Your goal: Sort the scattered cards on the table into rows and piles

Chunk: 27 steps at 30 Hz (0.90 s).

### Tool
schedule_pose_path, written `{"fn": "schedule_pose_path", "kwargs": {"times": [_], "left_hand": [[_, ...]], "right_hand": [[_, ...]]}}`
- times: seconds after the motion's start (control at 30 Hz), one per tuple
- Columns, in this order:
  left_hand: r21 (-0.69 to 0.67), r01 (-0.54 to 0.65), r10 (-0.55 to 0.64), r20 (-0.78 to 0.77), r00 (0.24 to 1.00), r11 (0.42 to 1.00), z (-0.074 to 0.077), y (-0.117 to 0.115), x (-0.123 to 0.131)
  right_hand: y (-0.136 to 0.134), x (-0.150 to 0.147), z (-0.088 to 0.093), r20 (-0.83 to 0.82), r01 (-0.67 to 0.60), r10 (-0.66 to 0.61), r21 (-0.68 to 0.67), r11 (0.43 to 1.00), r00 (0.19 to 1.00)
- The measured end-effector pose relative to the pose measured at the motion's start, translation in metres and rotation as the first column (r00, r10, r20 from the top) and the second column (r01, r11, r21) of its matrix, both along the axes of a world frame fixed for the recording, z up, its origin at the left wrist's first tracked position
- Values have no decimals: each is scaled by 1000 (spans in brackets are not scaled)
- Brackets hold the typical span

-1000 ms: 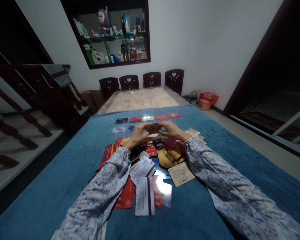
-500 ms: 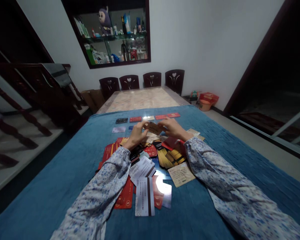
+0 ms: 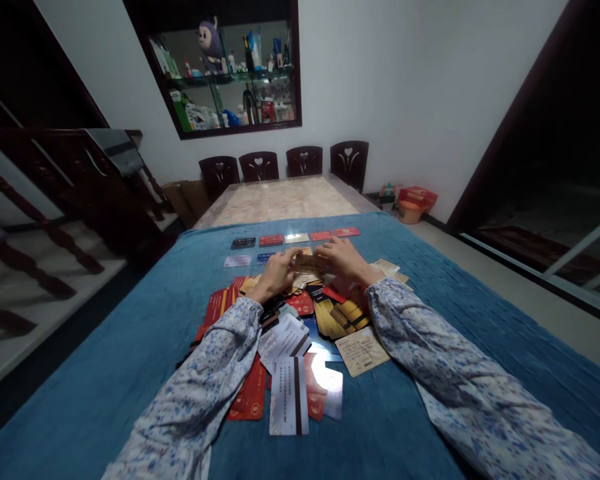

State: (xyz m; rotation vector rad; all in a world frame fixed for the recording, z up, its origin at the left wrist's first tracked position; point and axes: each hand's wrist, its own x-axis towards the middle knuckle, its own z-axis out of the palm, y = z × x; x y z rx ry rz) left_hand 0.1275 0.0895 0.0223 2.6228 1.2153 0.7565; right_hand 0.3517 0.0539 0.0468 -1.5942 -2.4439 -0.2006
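A gold card (image 3: 307,264) is held between both my hands above the far end of a loose heap of cards (image 3: 300,333). My left hand (image 3: 276,275) pinches the card's left edge with curled fingers. My right hand (image 3: 341,259) grips its right edge. The heap holds red, gold, white and dark cards lying on a blue cloth (image 3: 130,347). Beyond my hands a row of single cards (image 3: 295,237) lies side by side, with a second short row (image 3: 237,261) started at its left.
The blue cloth covers the near part of a long table; its bare marble top (image 3: 285,199) runs on to several dark chairs (image 3: 303,160). A wall cabinet (image 3: 230,67) holds bottles. A stair railing (image 3: 55,200) stands left, a red basin (image 3: 414,200) far right.
The gold card has tilted and sunk slightly between my hands, from held level to closer over the pile. My arms have stayed where they were.
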Motion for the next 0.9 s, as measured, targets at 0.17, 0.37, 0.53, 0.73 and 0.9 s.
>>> {"fn": "schedule_pose_path", "kwargs": {"times": [0.17,0.37,0.53,0.73,0.9], "left_hand": [[7,-29,29,-65,997,1000,-2,-3,3],[22,-8,10,-64,998,1000,-5,-5,5],[37,-18,22,-91,996,999,-9,-3,5],[3,-46,46,-41,998,999,-11,0,4],[-4,-68,68,-35,997,998,-10,1,4]], "right_hand": [[1,-3,-6,-6,17,-17,35,999,1000],[0,-9,-8,-1,78,-78,43,996,997],[-2,-9,-6,38,94,-94,-19,995,995],[-4,-11,-5,-9,136,-139,-146,980,990],[-3,-9,-5,-51,121,-131,-159,980,990]]}}
